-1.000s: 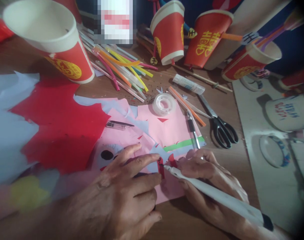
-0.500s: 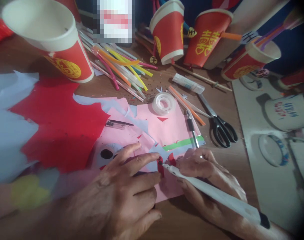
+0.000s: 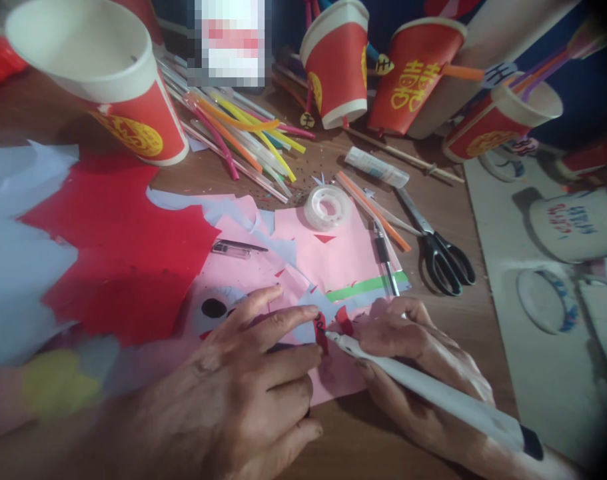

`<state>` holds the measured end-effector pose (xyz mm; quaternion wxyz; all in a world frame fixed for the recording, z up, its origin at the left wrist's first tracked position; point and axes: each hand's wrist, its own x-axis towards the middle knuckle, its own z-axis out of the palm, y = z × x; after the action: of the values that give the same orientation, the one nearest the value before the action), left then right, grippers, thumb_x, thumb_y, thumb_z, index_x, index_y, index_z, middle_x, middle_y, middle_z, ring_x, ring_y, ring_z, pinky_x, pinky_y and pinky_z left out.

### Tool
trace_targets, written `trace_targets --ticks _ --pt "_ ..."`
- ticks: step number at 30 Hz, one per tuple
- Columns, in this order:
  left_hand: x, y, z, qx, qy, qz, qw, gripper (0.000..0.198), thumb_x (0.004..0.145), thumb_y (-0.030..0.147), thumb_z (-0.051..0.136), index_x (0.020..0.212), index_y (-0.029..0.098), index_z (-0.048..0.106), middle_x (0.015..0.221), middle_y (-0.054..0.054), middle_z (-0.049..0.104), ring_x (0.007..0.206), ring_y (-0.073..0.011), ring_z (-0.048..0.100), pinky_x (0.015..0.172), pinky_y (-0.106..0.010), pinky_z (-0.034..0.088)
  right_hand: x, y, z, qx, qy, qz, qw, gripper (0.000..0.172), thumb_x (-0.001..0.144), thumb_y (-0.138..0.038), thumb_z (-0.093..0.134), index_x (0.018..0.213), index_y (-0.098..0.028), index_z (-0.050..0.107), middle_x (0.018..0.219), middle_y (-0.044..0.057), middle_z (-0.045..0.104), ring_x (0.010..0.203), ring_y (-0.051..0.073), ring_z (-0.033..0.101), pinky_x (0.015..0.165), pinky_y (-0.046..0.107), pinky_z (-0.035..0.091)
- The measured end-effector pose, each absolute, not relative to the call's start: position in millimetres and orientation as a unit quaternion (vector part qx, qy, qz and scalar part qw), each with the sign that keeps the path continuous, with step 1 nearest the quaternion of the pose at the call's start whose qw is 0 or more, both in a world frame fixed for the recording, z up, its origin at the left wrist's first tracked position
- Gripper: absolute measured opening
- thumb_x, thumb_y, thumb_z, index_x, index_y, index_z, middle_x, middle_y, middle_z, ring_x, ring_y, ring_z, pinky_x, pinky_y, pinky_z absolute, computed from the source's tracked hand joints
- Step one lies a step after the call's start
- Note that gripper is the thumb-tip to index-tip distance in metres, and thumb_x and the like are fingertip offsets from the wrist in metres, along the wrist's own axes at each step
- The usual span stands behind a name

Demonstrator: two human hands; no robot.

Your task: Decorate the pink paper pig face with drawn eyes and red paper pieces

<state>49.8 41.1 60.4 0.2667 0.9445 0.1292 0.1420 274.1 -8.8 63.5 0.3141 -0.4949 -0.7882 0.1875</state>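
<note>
My right hand [image 3: 413, 343] grips a white marker pen [image 3: 448, 390] with a dark end cap. Its tip meets a small red paper strip [image 3: 321, 340] that bears black marks. My left hand [image 3: 243, 380] lies palm down with fingers spread, and the index fingertip presses by the strip's top end. Pink paper [image 3: 340, 373] lies underneath. A second red scrap [image 3: 344, 321] curls just right of the strip. Beyond my left fingers is a pale cutout with a black oval [image 3: 214, 307], partly covered by that hand.
Scissors [image 3: 446, 260], a pen [image 3: 384, 257] and a tape roll [image 3: 327, 208] lie beyond my hands. Loose straws [image 3: 253, 140] spread behind them. Red paper [image 3: 133, 247] covers the left. Red-and-white paper cups [image 3: 408, 80] stand at the back, one large cup [image 3: 158, 113] nearer.
The pen tip has shifted slightly down and right along the red strip, and more black marks show there. My left hand has stayed in place.
</note>
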Motion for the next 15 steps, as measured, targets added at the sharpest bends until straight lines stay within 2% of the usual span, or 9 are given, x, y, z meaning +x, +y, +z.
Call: trace_targets --ticks 10,15 --pt "50.5 41.2 60.6 0.947 0.127 0.148 0.257 0.013 0.086 0.028 0.055 0.091 0.025 0.067 0.104 0.0 0.069 0.119 -0.0226 0.049 0.113 -0.047 0.018 272.9 -6.5 64.7 -0.493 -0.796 0.181 0.303 0.017 0.075 -0.007 0.054 0.083 -0.022 0.054 0.059 -0.003 0.065 0.053 0.016 0.062 0.063 0.034 0.048" --pt "49.9 39.3 59.3 0.948 0.13 0.139 0.255 0.013 0.087 0.029 0.055 0.093 0.025 0.066 0.1 0.0 0.069 0.118 -0.0228 0.05 0.113 -0.048 0.017 276.2 -8.5 64.2 -0.501 -0.792 0.181 0.3 0.015 0.074 -0.008 0.058 0.082 -0.02 0.054 0.066 -0.001 0.067 0.06 0.016 0.063 0.068 0.033 0.048"
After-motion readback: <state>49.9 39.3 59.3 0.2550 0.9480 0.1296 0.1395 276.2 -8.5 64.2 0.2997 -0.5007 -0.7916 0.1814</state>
